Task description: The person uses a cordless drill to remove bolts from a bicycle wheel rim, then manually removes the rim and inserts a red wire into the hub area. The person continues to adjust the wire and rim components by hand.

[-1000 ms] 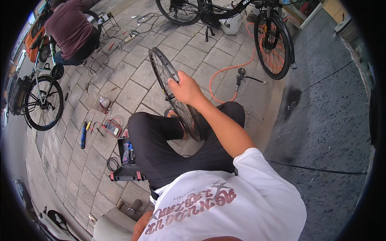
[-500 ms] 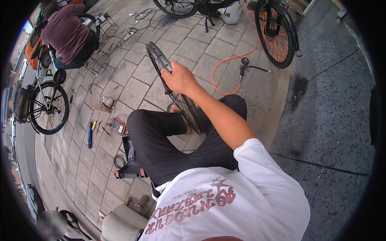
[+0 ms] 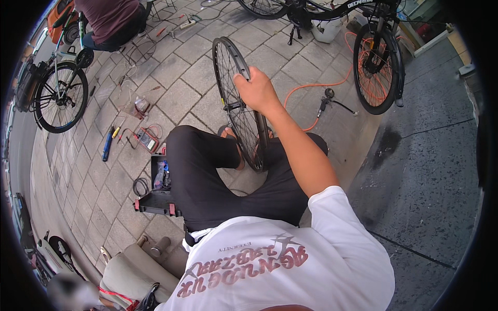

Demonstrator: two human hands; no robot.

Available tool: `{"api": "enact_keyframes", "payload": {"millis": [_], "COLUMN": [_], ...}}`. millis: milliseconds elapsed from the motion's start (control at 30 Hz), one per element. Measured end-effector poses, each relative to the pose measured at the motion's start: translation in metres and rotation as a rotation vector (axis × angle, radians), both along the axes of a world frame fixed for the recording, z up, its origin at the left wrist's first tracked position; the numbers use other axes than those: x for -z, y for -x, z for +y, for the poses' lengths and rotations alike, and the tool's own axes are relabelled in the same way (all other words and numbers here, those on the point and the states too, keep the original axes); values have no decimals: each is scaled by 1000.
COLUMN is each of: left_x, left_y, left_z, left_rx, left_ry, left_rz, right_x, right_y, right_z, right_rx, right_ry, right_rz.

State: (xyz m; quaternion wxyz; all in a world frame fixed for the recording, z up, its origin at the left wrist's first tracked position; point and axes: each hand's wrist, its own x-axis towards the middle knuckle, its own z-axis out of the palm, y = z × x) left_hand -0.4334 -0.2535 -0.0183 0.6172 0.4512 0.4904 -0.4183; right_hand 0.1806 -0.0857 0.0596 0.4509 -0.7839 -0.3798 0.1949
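Note:
My right hand [image 3: 255, 90] grips the upper rim of a bare black spoked wheel [image 3: 235, 106], which stands upright and slanted between my bent legs, its lower part by my sandaled feet. My thumb lies over the rim. My left hand is out of view. Beside my left knee lies an open black toolbox [image 3: 155, 205] with small items inside, and left of it a red multimeter [image 3: 147, 139] with leads, a blue tool [image 3: 108, 143] and a yellow one [image 3: 115, 132]. An inflator gun [image 3: 323, 105] on an orange hose [image 3: 295, 85] lies beyond my right forearm.
A person in maroon [image 3: 106, 23] sits by a bicycle [image 3: 61, 96] at upper left. A black bicycle [image 3: 376, 70] and white bucket [image 3: 324, 33] stand at upper right. Cables and tools lie on the paving. A grey padded seat [image 3: 132, 274] is at lower left.
The view has shifted, with background items now higher in it. My right hand and the wheel appear further right. The bit of left arm at the lower edge has left view.

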Motion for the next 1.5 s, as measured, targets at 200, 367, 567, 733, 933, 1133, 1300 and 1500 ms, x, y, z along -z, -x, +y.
{"api": "enact_keyframes", "payload": {"millis": [200, 367, 567, 733, 933, 1133, 1300, 1500], "left_x": [-19, -30, -34, -42, -121, -122, -123, -110], "left_y": [13, 29, 34, 4, -137, -393, -623, -696], "left_z": [-6, -20, -22, 14, 194, 400, 498, 570], "left_rx": [80, 118, 203, 342, 347, -227, -473, -803], "left_ry": [98, 155, 211, 282, 136, -901, -899, -894], "left_rz": [-42, -78, -111, -145, -395, -981, -938, -728], "right_x": [4, -6, -3, -16, -14, -4, 14, -9], "right_y": [-10, 1, -4, -24, -84, -120, -112, -135], "right_z": [-7, -11, -16, -5, 54, 168, 207, 230], "right_rx": [-38, -119, -146, -136, -133, -282, -297, -492], "right_ry": [-68, -78, -130, -160, -231, -257, -216, -13], "right_rz": [169, 536, 539, 574, 585, 395, 278, 185]}}
